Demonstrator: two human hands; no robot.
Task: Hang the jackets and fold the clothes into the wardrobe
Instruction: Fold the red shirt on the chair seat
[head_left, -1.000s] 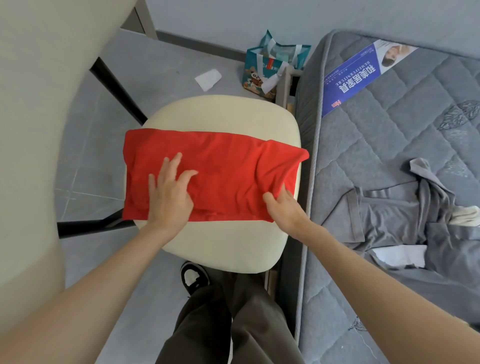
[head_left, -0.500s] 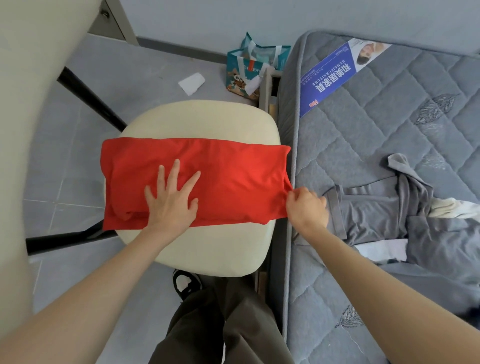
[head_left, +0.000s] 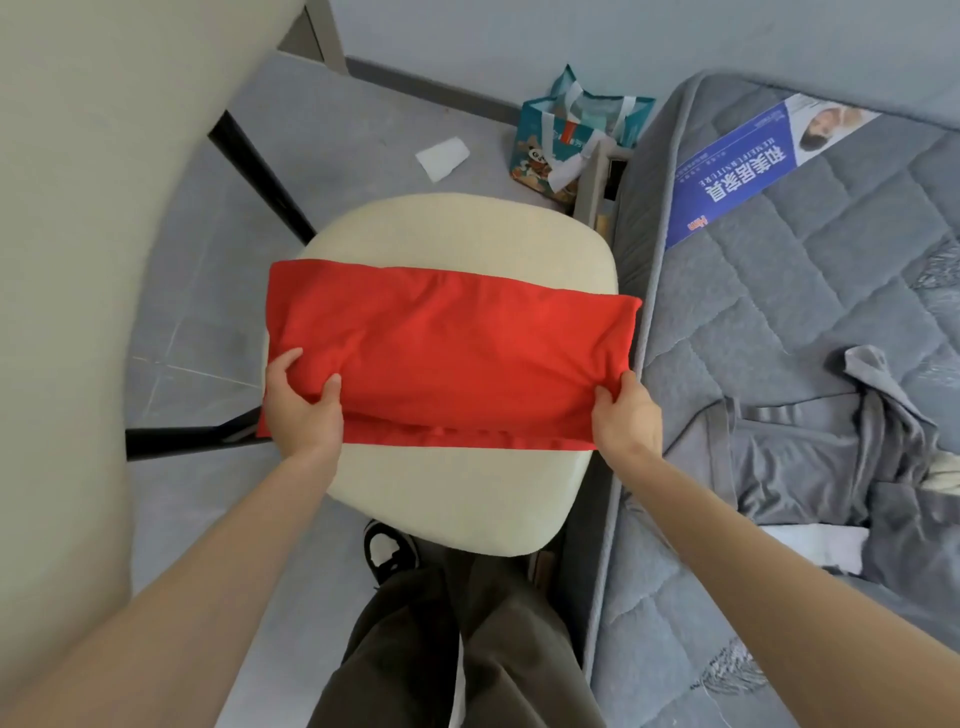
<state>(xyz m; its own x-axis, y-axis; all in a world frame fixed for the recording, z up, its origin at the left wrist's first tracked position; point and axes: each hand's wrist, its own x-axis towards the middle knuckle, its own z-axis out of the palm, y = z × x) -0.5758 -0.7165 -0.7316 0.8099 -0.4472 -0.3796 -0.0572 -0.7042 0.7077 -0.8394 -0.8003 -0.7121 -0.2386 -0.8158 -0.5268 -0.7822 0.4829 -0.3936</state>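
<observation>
Head view shows the red cloth (head_left: 452, 353) folded into a long band and lying across the cream seat (head_left: 457, 499). Its ends overhang both sides, and the right end reaches the edge of the bed (head_left: 779, 291). The seat seems to serve as a flat folding surface, close to the grey clothes (head_left: 810, 457) heaped on the bed.

The left hand (head_left: 304, 410) grips the band's near left corner, its fingers (head_left: 330, 387) clamped on a bunch of fabric. The right hand (head_left: 626, 421) pinches the near right corner, thumb against fingertips with the fabric between.

Holding both near corners keeps the edge taut and level, which I judge suits either carrying it over in another fold or lifting the band whole. A thin strip of lower layer shows beneath the near edge, so the layers are not quite flush.
</observation>
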